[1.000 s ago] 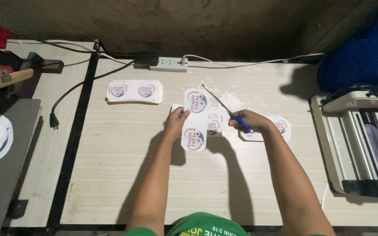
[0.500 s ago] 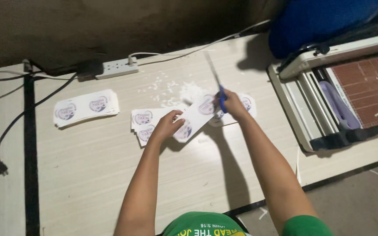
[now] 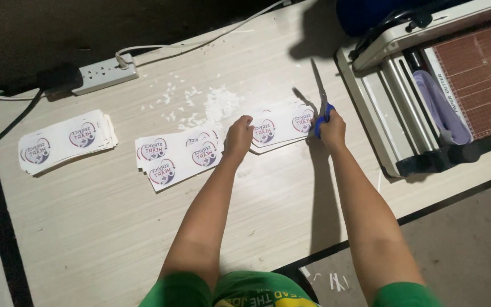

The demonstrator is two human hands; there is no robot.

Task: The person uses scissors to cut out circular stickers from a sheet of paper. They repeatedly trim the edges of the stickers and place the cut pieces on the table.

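Gripping blue-handled scissors (image 3: 320,102) in right hand (image 3: 332,128), left hand (image 3: 238,136) pressing printed sticker strip (image 3: 282,124), fingertips hidden underneath; bare tabletop (image 3: 103,227) nearer both wrists

Paper cutter (image 3: 427,85) right of sticker sheets (image 3: 180,154); power strip (image 3: 104,75) behind.

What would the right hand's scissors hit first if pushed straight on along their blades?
Likely nothing on the table: the scissors in the right hand point past the paper cutter toward the far edge; depth is unclear.
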